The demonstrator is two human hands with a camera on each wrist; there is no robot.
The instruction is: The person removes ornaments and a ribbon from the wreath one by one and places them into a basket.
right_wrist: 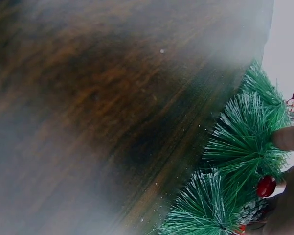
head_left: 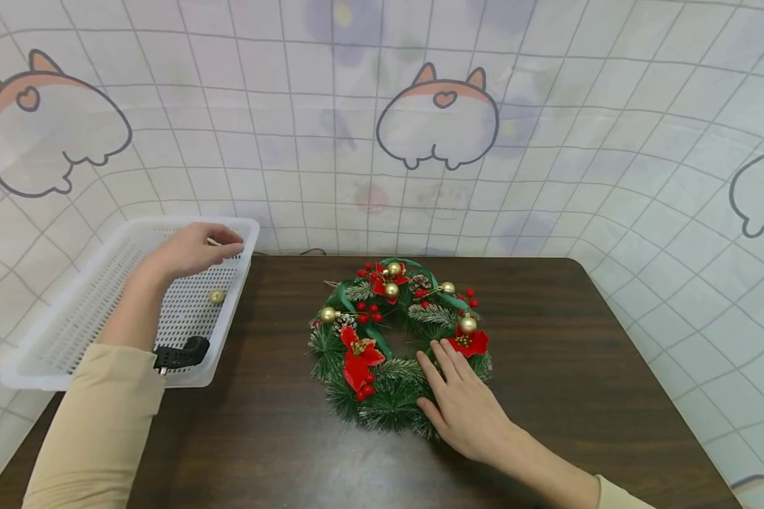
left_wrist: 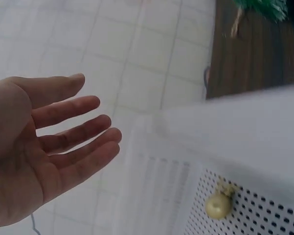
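Observation:
A green Christmas wreath [head_left: 391,406] with red flowers, red berries, pinecones and several gold balls lies on the dark wooden table. My right hand [head_left: 465,410] rests on its lower right part with the fingers extended. In the right wrist view, fingertips touch the green needles [right_wrist: 239,142] at the frame's edge. My left hand [head_left: 194,251] hovers over the far part of a white plastic basket [head_left: 229,311], holding nothing. Its fingers are loosely bent in the left wrist view, apart from the thumb. One gold ball ornament [left_wrist: 218,205] lies on the basket's perforated floor.
The basket stands at the left end of the table [head_left: 547,339], against the wall. A tiled-pattern cloth with cartoon animals [head_left: 439,120] hangs behind and at both sides. A black strap device [head_left: 181,355] sits on the left wrist. A thin dark cable [head_left: 312,251] shows at the back edge.

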